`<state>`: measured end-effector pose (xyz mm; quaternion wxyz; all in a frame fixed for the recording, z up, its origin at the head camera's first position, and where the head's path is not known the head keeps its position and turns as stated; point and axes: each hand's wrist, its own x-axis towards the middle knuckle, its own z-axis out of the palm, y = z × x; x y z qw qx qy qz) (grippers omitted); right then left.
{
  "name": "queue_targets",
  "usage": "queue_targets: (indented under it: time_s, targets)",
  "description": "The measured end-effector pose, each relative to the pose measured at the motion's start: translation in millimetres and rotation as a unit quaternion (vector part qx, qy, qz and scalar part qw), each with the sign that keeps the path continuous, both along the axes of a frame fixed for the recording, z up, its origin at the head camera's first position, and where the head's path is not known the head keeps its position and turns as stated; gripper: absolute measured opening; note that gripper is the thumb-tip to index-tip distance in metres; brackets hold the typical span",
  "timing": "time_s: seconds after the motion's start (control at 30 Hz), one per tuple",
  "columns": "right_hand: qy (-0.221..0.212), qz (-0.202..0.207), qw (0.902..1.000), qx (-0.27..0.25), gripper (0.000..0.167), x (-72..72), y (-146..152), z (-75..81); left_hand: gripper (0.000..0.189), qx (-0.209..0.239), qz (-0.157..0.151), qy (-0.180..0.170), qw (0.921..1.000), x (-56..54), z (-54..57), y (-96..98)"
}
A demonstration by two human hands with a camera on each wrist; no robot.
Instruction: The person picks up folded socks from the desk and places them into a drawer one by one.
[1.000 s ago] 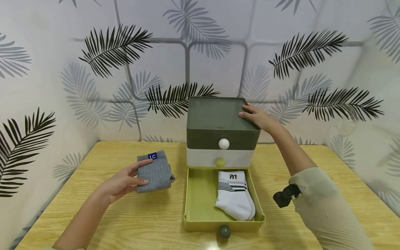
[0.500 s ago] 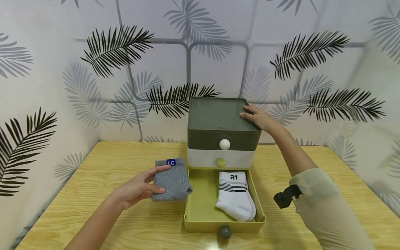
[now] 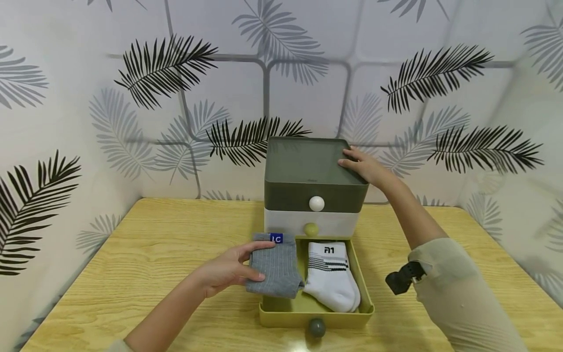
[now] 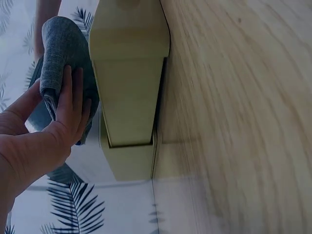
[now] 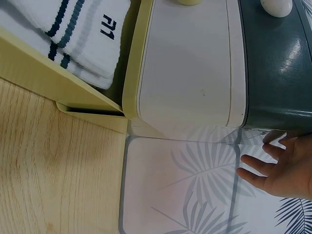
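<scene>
Folded grey underwear (image 3: 278, 266) with a blue "LC" label on its band is pinched by my left hand (image 3: 230, 266), thumb on top and fingers beneath. It overlaps the left part of the pulled-out yellow-green drawer (image 3: 316, 320) in the head view; the left wrist view has the grey cloth (image 4: 68, 48) beside the drawer's upper edge. White socks (image 3: 332, 278) with dark stripes lie in the right part of that drawer. My right hand (image 3: 362, 166) rests with extended fingers on the right edge of the dark green top (image 3: 303, 159) of the drawer unit.
The unit's white middle drawer (image 3: 286, 222) and dark green upper drawer (image 3: 286, 198) are closed, each with a round knob. A wooden table (image 3: 176, 244) bears the unit, and a leaf-patterned wall (image 3: 220, 88) stands close behind it.
My left hand has carried the grey underwear rightward and slightly toward me, from over the table to over the drawer's left part. The right hand has stayed on the unit's top.
</scene>
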<state>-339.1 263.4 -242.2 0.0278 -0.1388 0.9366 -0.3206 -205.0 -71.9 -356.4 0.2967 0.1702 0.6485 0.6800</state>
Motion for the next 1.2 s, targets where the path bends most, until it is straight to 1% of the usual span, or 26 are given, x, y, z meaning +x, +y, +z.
queue_targets:
  time_s: [0.13,0.33,0.43,0.5,0.57,0.6,0.63,0.67,0.7,0.73,0.8,0.87,1.0,1.03,1.13,1.17,1.2]
  targets:
    - [0.002,0.001,1.0,-0.004,0.065,0.1,0,-0.6,0.064,-0.003,-0.001,0.004,1.0,-0.7,-0.6,14.9]
    - [0.003,0.002,1.0,-0.004,0.065,0.0,0,-1.3,0.063,-0.032,0.015,0.019,0.9992,-4.4,-5.0,36.0]
    - [0.004,0.001,1.0,-0.003,0.065,-0.2,0,-1.7,0.062,-0.051,0.02,0.035,0.9979,-7.0,-8.6,45.7]
    - [0.004,0.0,1.0,-0.004,0.065,-0.4,0,-1.9,0.062,-0.065,0.021,0.053,0.9962,-8.7,-11.8,50.9]
    - [0.003,0.0,1.0,-0.007,0.065,-0.6,-1,-2.2,0.062,-0.09,0.024,0.076,0.9927,-10.1,-14.9,55.5]
    - [0.002,0.0,1.0,-0.008,0.065,-0.8,-1,-2.3,0.062,-0.106,0.025,0.093,0.9897,-10.6,-16.5,57.6]
    - [0.001,0.0,1.0,-0.008,0.065,-0.9,-1,-2.3,0.062,-0.127,0.026,0.115,0.9849,-10.6,-17.6,59.6]
    - [0.0,0.001,1.0,-0.009,0.065,-1.0,-2,-2.3,0.063,-0.153,0.026,0.138,0.9782,-10.3,-18.2,61.6]
    - [-0.001,0.001,0.9999,-0.01,0.065,-1.0,-2,-2.2,0.064,-0.182,0.026,0.165,0.9691,-9.7,-18.5,63.6]
    - [-0.001,0.001,0.9999,-0.01,0.065,-1.2,-2,-2.1,0.065,-0.212,0.024,0.192,0.9579,-8.7,-18.6,65.7]
    - [0.0,0.001,0.9999,-0.01,0.065,-1.3,-1,-1.5,0.066,-0.272,0.019,0.252,0.9283,-6.0,-17.4,69.6]
    - [0.0,0.001,0.9999,-0.013,0.065,-1.0,-1,-0.7,0.068,-0.326,0.008,0.302,0.8957,-2.2,-16.3,73.7]
    - [0.003,0.001,0.9999,-0.013,0.064,-0.7,-1,0.0,0.065,-0.418,-0.005,0.389,0.8209,6.9,-16.2,81.2]
    - [0.004,0.001,0.9999,-0.013,0.064,-0.8,-1,-0.1,0.063,-0.439,-0.005,0.407,0.8006,9.0,-16.9,82.7]
    - [0.004,0.002,0.9999,-0.012,0.064,-0.7,0,-0.9,0.052,-0.497,0.0,0.463,0.7341,13.5,-20.9,87.0]
    - [0.004,0.001,0.9999,-0.012,0.064,-0.9,0,-1.2,0.046,-0.51,0.004,0.478,0.7147,14.7,-22.0,87.9]
    - [0.004,0.001,0.9999,-0.013,0.064,-1.0,0,-1.5,0.038,-0.519,0.013,0.499,0.6936,16.0,-23.2,88.5]
